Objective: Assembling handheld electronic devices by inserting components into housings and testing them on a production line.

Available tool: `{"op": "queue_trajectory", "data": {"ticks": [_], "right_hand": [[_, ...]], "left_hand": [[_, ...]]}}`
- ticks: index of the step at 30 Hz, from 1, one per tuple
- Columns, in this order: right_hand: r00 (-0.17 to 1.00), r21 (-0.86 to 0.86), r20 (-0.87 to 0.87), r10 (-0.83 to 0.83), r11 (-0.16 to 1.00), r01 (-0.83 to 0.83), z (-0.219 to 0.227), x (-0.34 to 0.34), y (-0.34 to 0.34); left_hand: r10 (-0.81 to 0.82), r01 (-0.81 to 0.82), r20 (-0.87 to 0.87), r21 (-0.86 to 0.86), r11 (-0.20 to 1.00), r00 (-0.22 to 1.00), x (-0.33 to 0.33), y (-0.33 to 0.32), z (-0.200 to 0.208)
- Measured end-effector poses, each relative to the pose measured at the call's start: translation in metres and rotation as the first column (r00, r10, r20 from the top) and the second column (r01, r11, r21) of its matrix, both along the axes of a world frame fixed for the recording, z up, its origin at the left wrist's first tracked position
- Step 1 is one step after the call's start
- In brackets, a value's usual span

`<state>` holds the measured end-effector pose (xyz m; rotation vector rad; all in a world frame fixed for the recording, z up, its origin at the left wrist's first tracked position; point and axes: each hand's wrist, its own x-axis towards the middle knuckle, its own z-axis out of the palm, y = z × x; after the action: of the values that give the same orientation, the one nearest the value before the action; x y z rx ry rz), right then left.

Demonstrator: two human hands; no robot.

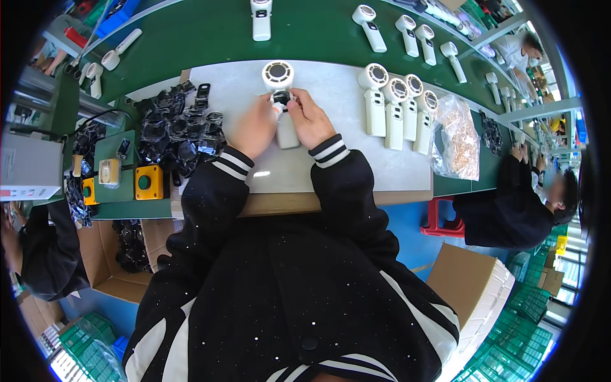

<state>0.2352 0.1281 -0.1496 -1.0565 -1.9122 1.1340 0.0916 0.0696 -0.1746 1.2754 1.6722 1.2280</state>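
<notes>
A white handheld fan (278, 75) lies in front of me on the pale work mat, its round head pointing away. A small glossy black part (280, 97) sits at its neck, between my fingertips. My left hand (253, 129), partly blurred, is closed on the fan's neck from the left. From the right, the closed fingers of my right hand (308, 119) grip the same neck beside the black part. Fingers partly hide the handle. Left of the mat is a heap of black plastic parts (167, 130), and to the right lies a group of white fans (394, 105).
More fans lie on the green belt (312, 32) beyond the mat. A clear plastic bag (457, 140) rests at the mat's right edge. A yellow button box (149, 183) stands at left. Cardboard boxes (468, 274) sit below, and a person (509, 204) works at right.
</notes>
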Motion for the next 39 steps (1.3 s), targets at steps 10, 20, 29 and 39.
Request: {"op": "queue_trajectory", "data": {"ticks": [10,20,29,39], "right_hand": [[0.868,0.076,-0.494,0.048,0.997,-0.011,0.024,-0.01,-0.016],[0.648,-0.104,-0.757,-0.079,0.995,0.0,0.043,-0.025,-0.018],[0.777,0.123,-0.602,-0.184,0.94,0.319,0.058,0.011,0.053],[0.585,0.327,0.093,-0.806,0.58,0.746,-0.014,0.318,0.105]], "left_hand": [[-0.028,-0.053,0.228,0.343,0.938,0.973,0.021,-0.008,0.054],[-0.005,-0.043,0.1,0.468,0.883,0.995,0.031,0.004,0.082],[0.095,-0.062,-0.067,0.382,0.922,0.993,0.003,0.113,0.077],[0.453,-0.461,-0.305,0.051,0.886,0.838,-0.202,0.265,-0.085]]}}
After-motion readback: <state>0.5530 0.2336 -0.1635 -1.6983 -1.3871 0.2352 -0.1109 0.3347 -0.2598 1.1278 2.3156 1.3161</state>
